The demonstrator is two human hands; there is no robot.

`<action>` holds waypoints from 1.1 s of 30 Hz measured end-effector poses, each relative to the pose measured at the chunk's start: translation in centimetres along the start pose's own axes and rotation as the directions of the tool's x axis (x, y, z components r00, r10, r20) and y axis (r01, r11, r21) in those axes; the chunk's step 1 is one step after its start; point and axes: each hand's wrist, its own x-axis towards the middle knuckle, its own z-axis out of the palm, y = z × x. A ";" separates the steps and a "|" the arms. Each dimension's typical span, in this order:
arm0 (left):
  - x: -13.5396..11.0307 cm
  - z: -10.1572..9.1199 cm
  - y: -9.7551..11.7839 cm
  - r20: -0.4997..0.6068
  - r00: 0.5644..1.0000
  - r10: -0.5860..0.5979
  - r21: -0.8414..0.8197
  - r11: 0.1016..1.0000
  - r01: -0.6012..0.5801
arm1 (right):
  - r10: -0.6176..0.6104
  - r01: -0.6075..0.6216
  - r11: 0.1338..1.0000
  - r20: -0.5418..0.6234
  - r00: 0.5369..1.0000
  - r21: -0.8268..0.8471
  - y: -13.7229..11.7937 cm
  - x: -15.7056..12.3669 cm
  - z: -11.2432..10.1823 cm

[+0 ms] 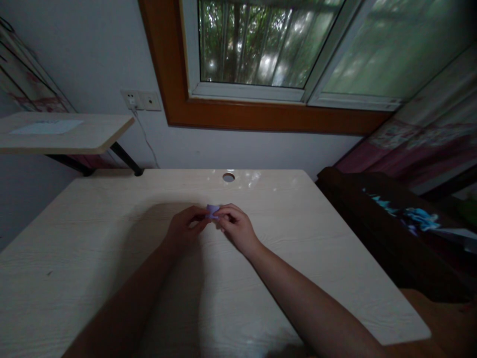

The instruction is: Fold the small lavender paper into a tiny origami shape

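Note:
A small piece of purple paper (212, 210) is held between my two hands, above the far middle part of the pale wooden table (290, 219). From the left, my left hand (187, 223) pinches its edge between thumb and fingers. My right hand (237, 226) grips the opposite edge, its thumb and fingertips pressed together. The paper looks folded, though its exact shape is too small to make out. My fingers hide its lower part.
A raised shelf (67, 144) on black legs stands at the back left with a white sheet (46, 127) on it. Beyond the right edge, a dark brown piece of furniture (357, 214) bears blue items (421, 219). The table has a round hole (228, 177) near the wall.

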 end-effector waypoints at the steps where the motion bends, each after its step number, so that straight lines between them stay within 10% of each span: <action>1: 0.0 0.0 0.0 -0.013 1.000 0.014 0.024 1.000 -0.013 | 0.000 0.000 1.000 0.002 1.000 0.007 0.1 0.0 0.0; 16: 0.0 -0.3 0.2 0.026 0.982 0.190 0.096 0.977 -0.191 | 0.003 -0.002 0.991 -0.008 1.000 0.137 0.1 0.2 0.1; 33: -0.3 0.7 -0.9 0.045 0.986 -0.161 -0.291 0.942 0.167 | 0.070 -0.073 0.991 0.027 0.997 0.110 1.1 -0.1 0.2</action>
